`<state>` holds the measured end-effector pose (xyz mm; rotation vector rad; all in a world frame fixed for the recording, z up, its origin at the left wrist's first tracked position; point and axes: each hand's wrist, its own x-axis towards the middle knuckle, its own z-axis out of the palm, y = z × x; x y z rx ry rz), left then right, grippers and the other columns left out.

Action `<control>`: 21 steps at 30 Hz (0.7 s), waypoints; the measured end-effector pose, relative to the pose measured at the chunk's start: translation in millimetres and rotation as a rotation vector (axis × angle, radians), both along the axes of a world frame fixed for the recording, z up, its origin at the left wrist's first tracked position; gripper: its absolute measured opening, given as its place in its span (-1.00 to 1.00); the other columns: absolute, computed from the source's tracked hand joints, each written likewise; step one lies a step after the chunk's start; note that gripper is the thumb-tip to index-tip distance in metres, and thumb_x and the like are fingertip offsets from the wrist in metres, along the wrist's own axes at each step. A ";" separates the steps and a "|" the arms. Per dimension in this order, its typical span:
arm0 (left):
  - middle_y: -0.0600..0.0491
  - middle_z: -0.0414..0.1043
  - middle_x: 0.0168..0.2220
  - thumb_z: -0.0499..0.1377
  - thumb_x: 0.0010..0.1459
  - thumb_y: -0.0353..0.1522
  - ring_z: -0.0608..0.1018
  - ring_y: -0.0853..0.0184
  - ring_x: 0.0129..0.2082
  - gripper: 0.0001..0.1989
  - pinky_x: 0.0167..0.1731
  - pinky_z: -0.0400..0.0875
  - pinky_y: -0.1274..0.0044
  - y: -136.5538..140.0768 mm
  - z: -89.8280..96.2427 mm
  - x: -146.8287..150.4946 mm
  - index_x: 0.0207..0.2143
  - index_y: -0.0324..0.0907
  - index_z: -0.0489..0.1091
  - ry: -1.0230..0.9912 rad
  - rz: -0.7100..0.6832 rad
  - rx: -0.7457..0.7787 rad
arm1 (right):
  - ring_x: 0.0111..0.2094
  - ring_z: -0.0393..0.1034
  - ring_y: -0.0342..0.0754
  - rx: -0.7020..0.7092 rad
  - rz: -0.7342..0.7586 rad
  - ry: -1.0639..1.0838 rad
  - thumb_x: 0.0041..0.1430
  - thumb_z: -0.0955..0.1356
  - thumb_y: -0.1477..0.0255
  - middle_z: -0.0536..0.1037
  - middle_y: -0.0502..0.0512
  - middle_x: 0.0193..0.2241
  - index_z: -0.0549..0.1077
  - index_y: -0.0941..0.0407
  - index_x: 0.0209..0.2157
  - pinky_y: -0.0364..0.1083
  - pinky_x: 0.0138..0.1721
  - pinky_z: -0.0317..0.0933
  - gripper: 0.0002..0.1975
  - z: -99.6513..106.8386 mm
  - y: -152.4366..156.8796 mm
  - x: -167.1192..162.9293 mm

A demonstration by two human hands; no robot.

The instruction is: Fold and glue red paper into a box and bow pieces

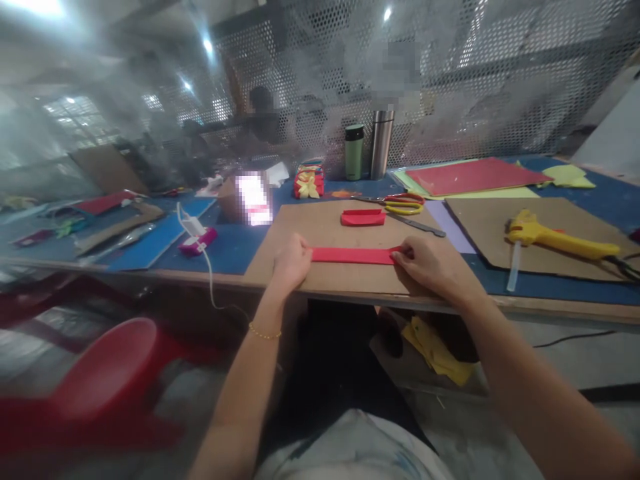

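A long red strip (353, 256), paper or felt by its look, stretches between my hands over a brown cardboard sheet (285, 227). My left hand (293, 262) pinches its left end, and my right hand (427, 267) pinches the right end, where a bit of the red stands up at the fingertips. Just beyond the strip lies a folded red piece (363, 217). Scissors with red and yellow handles (404, 204) rest behind it, and a grey blade-like tool (417, 225) lies beside them.
A yellow glue gun (560, 239) lies on another cardboard sheet at right. Red sheets (480, 176), a green bottle (355, 153) and a steel flask (382, 145) stand behind. At left are a lit phone (254, 198) and a purple-and-white charger (197, 241); a red stool (110, 367) is below.
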<state>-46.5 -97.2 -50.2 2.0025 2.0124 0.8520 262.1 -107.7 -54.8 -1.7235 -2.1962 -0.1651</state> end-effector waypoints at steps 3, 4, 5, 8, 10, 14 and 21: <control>-0.04 0.57 -0.30 0.20 0.30 -0.37 0.57 0.18 -0.28 -0.93 -0.21 0.42 0.33 2.6 -4.2 -2.6 -0.20 -0.07 0.33 0.015 -0.018 0.017 | -0.36 0.50 0.10 -0.007 -0.007 0.002 0.41 0.32 0.28 0.66 0.20 -0.40 0.55 0.06 -0.37 -0.01 -0.38 0.09 -0.71 -1.0 0.5 0.5; -0.03 0.57 -0.30 0.20 0.29 -0.37 0.57 0.19 -0.29 -0.93 -0.22 0.41 0.34 3.5 -5.4 -3.3 -0.20 -0.07 0.33 0.018 -0.025 0.022 | -0.37 0.49 0.09 -0.012 -0.009 0.007 0.40 0.32 0.28 0.65 0.19 -0.41 0.55 0.06 -0.38 -0.01 -0.38 0.08 -0.72 -0.8 0.5 0.2; -0.03 0.57 -0.31 0.20 0.28 -0.37 0.56 0.20 -0.32 -0.92 -0.25 0.40 0.35 4.3 -6.3 -3.9 -0.20 -0.07 0.34 0.021 -0.034 0.027 | -0.38 0.48 0.09 -0.017 -0.016 0.012 0.40 0.33 0.28 0.65 0.19 -0.41 0.55 0.06 -0.38 -0.01 -0.39 0.07 -0.72 -0.5 0.4 -0.1; 0.01 0.55 -0.37 0.19 0.27 -0.36 0.54 0.23 -0.36 -0.94 -0.30 0.37 0.38 5.4 -6.7 -5.4 -0.21 -0.07 0.34 0.039 -0.066 0.037 | -0.39 0.47 0.09 -0.034 -0.022 0.031 0.39 0.33 0.29 0.63 0.18 -0.43 0.53 0.06 -0.39 -0.01 -0.39 0.05 -0.73 0.6 -0.1 -1.1; 0.02 0.53 -0.39 0.19 0.26 -0.35 0.54 0.23 -0.37 -0.94 -0.31 0.36 0.39 5.3 -5.0 -5.9 -0.21 -0.07 0.35 0.059 -0.077 0.020 | -0.39 0.46 0.09 -0.041 -0.017 0.039 0.40 0.33 0.28 0.63 0.18 -0.43 0.52 0.06 -0.40 -0.01 -0.39 0.04 -0.72 1.0 -0.3 -1.2; -0.04 0.56 -0.33 0.19 0.25 -0.34 0.57 0.17 -0.31 -0.92 -0.26 0.39 0.36 4.8 -1.4 -5.3 -0.19 -0.08 0.37 0.085 -0.052 -0.038 | -0.38 0.46 0.08 -0.037 -0.013 0.048 0.39 0.34 0.27 0.63 0.18 -0.42 0.51 0.06 -0.39 -0.01 -0.38 0.03 -0.73 0.5 -0.2 -0.7; -0.04 0.53 -0.35 0.22 0.27 -0.35 0.54 0.17 -0.32 -0.89 -0.21 0.40 0.32 4.8 -7.6 -5.3 -0.17 -0.09 0.36 0.037 -0.035 0.042 | -0.37 0.46 0.08 -0.044 -0.024 0.062 0.39 0.35 0.29 0.63 0.18 -0.41 0.53 0.07 -0.37 -0.02 -0.39 0.03 -0.75 2.3 -1.6 -2.4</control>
